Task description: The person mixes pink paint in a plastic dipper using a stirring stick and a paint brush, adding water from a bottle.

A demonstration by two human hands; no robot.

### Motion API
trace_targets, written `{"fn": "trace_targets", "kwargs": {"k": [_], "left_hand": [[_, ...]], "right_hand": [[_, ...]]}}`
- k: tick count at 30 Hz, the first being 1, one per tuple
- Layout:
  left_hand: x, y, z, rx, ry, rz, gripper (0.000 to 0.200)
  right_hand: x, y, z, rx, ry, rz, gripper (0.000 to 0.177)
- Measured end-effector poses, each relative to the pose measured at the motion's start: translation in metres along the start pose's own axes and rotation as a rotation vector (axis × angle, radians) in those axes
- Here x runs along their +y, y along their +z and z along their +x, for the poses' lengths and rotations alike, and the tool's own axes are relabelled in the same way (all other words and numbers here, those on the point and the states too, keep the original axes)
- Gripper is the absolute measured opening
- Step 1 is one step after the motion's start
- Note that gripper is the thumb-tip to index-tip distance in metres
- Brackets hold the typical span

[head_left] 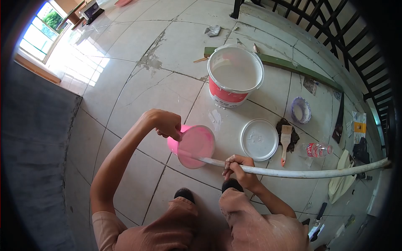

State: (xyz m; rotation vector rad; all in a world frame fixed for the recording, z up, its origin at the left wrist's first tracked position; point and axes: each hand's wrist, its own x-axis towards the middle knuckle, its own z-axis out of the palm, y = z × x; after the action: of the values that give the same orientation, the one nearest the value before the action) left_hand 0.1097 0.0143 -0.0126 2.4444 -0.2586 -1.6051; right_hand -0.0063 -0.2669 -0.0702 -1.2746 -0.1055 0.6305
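Observation:
My left hand grips the rim of a pink container, which is tilted with its mouth facing me. In my right hand is a long whitish pole; its left end reaches into the pink container. The pole runs right toward the edge of the view. Beyond my hands stands a white bucket with a red band and pale contents. A round white lid lies on the floor just above my right hand, and a paintbrush rests on a dark rag beside it.
A purple-rimmed bowl, a plastic bottle and a pale bag lie to the right. Behind the bucket runs a green board, near a black railing. Dark sheeting covers the left side.

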Motion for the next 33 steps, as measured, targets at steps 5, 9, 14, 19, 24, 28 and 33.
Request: {"fn": "trace_targets", "kwargs": {"k": [5, 9, 14, 19, 24, 28, 33], "left_hand": [[-0.001, 0.002, -0.003, -0.004, -0.012, -0.024, 0.036], [0.001, 0.000, -0.002, 0.001, -0.017, -0.011, 0.035], [-0.001, 0.001, -0.003, -0.004, -0.029, -0.046, 0.035], [0.001, 0.000, 0.000, -0.013, -0.004, -0.022, 0.035], [0.003, 0.000, -0.002, -0.003, -0.013, 0.013, 0.036], [-0.001, 0.002, -0.002, -0.019, -0.007, -0.012, 0.036], [0.001, -0.001, -0.001, -0.018, -0.025, -0.008, 0.034]], "right_hand": [[-0.006, -0.016, 0.005, 0.071, -0.067, -0.207, 0.018], [-0.015, -0.015, 0.015, 0.053, -0.335, -0.522, 0.015], [-0.002, -0.008, 0.007, 0.019, -0.407, -0.647, 0.012], [-0.014, 0.002, -0.006, -0.048, -0.050, -0.359, 0.015], [0.002, 0.001, 0.003, 0.057, -0.020, 0.022, 0.019], [-0.001, -0.013, 0.003, 0.038, -0.060, -0.199, 0.017], [-0.013, -0.016, 0.013, 0.078, -0.347, -0.554, 0.013]]}}
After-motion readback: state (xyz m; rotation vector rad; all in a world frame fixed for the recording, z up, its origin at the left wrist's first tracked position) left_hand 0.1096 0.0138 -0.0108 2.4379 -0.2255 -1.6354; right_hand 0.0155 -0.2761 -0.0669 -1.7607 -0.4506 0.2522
